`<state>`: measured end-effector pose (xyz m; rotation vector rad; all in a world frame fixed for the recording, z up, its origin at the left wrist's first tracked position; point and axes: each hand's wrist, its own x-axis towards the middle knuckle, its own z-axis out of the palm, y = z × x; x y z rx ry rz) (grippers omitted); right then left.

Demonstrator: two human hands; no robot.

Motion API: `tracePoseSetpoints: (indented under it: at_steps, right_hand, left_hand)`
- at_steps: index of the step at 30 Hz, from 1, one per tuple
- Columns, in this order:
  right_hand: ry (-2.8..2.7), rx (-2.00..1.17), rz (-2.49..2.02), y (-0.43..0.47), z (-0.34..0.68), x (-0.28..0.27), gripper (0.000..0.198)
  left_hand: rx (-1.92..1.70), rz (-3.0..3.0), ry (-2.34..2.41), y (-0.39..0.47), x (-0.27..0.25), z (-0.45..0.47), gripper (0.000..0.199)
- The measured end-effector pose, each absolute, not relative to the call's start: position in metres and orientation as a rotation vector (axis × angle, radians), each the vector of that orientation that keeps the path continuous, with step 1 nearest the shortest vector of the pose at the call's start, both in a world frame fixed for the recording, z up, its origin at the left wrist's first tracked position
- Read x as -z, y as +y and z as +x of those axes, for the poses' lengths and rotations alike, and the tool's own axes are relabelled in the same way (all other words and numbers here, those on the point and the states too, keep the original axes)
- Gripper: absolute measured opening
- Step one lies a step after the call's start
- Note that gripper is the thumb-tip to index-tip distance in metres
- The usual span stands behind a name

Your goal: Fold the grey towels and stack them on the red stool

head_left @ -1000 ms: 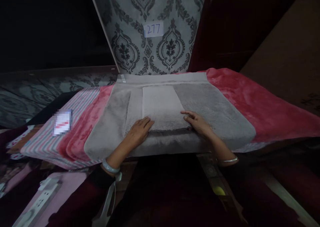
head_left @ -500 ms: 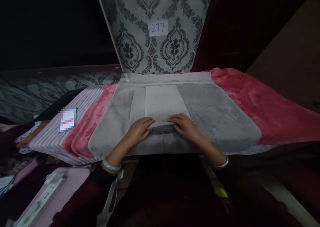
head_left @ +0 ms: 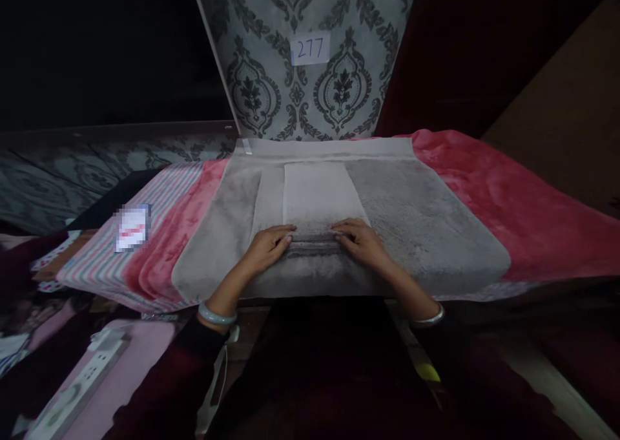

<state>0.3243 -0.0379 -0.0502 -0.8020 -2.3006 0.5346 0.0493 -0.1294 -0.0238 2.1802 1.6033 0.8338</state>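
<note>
Two hands [head_left: 264,251] [head_left: 364,244], fingers [head_left: 283,229] clamped on folded, fuzzy gray cloth [head_left: 317,194], plush red blanket [head_left: 542,236]

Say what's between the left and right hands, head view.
In the head view, the near end of the folded gray cloth lies between the left hand and the right hand.

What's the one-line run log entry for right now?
left hand: touching near edge of folded grey cloth | right hand: touching same edge, farther right | beneath: grey mat, over red blanket
</note>
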Motion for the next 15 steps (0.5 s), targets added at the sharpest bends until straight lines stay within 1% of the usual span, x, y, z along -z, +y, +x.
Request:
tracePoseSetpoints:
  at_steps: [3,8,12,15]
  right_hand:
    - [-2.329,-0.483,-0.771,-0.043,0.327,0.05,0.028]
    - [-2.465,-0.345,-0.754,-0.052,0.33,0.047,0.043]
    - [-2.488,-0.3,-0.754,-0.056,0.331,0.048,0.045]
    - [-2.475,-0.348,-0.704,-0.056,0.335,0.046,0.041]
  left_hand:
    - [-0.849,2.191,1.572,-0.13,0.026,0.047,0.041]
    - [-0.8,2.301,1.557,-0.133,0.031,0.047,0.039]
    - [-0.702,2.398,1.572,-0.14,0.028,0.045,0.049]
    - [-0.749,2.272,1.46,-0.139,0.019,0.034,0.049]
